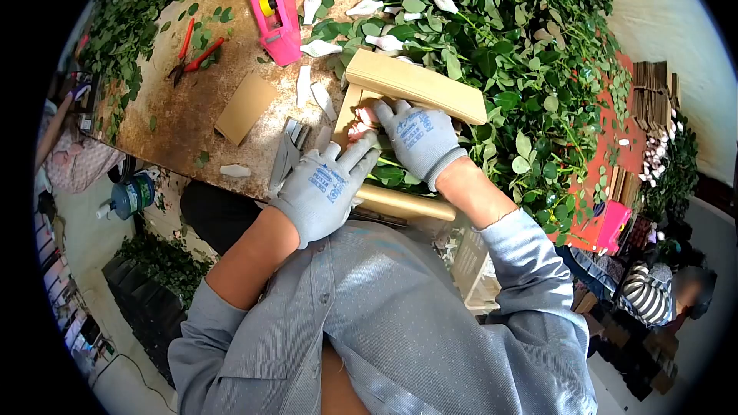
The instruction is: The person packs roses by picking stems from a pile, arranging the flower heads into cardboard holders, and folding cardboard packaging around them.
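My left hand [323, 187], in a grey glove with blue print, has its fingers stretched out toward small pink rose heads [359, 129]. Its fingertips touch or nearly touch them. My right hand [421, 137], gloved the same way, lies over leafy stems on the other side, fingers apart, its fingertips at the upper pink heads. The roses rest in a folded cardboard wrap [415, 84], whose one flap stands above my right hand. Another cardboard edge [407, 202] shows below the hands. Stems under my right palm are partly hidden. A grey stapler [288, 155] is beside my left hand.
A pink tape dispenser [280, 31], red-handled pruning shears [192, 54] and a flat cardboard piece [246, 107] lie on the worn table [165, 107]. White-wrapped buds [364, 8] and piled green stems [492, 46] cover the far side. A person in striped sleeves [646, 292] is at right.
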{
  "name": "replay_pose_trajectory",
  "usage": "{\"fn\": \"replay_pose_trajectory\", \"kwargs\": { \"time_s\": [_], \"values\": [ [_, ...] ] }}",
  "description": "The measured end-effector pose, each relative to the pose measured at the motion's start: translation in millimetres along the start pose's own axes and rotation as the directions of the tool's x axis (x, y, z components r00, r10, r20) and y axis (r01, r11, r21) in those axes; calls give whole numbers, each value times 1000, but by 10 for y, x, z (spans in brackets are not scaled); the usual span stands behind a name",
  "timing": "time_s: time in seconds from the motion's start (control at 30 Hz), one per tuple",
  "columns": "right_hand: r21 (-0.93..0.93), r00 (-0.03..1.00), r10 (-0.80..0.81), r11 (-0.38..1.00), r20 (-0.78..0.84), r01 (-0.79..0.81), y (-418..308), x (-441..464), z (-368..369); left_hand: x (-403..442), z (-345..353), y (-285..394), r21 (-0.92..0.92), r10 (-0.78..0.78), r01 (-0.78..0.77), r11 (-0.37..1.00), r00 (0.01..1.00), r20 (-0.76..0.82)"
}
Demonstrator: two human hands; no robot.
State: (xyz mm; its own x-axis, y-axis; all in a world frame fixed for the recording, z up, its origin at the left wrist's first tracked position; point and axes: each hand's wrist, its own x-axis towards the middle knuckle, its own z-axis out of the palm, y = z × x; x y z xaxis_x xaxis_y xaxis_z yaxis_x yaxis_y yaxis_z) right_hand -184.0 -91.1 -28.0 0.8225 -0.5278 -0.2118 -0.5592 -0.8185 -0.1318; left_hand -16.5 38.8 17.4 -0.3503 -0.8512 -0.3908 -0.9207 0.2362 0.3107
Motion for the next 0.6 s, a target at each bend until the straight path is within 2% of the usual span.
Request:
{"fn": "replay_pose_trajectory", "kwargs": {
  "time_s": [0.17, 0.27, 0.33, 0.4, 0.5, 0.6],
  "values": [
    [18, 998, -16, 1000, 61, 15, 25, 0, -85, 11, 24, 19, 40, -5, 6, 999, 1000, -13],
    [98, 999, -43, 994, 20, 41, 42, 12, -95, 10, 45, 19, 52, 9, -7, 999, 1000, -26],
    [97, 999, -41, 995, 22, 39, 23, -1, -134, 36, 129, 24, 150, 22, -5, 989, 993, -116],
    [95, 999, -26, 995, 22, 24, 13, 12, -75, 81, 131, 57, 192, 41, -15, 981, 990, -137],
    [130, 997, -29, 991, -77, 39, 19, -28, -65, 140, 8, 83, 232, 77, -34, 972, 981, -179],
    [169, 999, 15, 986, -47, -7, 21, -19, -65, 158, -37, 78, 188, 55, -34, 982, 993, -105]
  ]
}}
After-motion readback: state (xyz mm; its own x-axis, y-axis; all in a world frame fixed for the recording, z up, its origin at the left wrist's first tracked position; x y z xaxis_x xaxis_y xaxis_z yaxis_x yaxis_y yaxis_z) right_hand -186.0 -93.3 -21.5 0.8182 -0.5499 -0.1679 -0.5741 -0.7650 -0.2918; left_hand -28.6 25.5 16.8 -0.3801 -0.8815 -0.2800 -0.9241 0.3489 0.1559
